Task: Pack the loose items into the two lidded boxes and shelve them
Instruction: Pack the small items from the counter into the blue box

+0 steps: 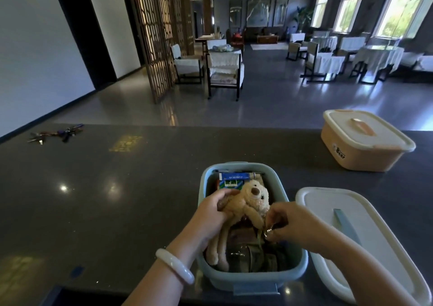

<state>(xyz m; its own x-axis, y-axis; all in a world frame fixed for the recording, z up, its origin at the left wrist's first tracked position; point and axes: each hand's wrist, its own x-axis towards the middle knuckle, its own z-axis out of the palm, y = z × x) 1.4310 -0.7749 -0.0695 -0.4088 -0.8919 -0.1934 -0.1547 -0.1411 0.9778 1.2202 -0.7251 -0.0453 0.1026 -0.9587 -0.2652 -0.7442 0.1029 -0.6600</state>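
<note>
An open blue box (255,276) stands on the dark counter in front of me. A beige plush bear (249,206) lies in it on top of dark folded items, with a blue-and-white carton (234,179) at the far end. My left hand (214,208) grips the bear's left side. My right hand (284,223) pinches a small metal ring or clasp at the bear's right arm. The blue box's white lid (365,242) lies flat to the right. A peach box (362,139) with its lid on stands at the far right.
A bunch of keys (57,133) lies at the counter's far left. The counter (121,200) has a far edge, beyond which a hall with chairs and tables opens. A white bangle is on my left wrist.
</note>
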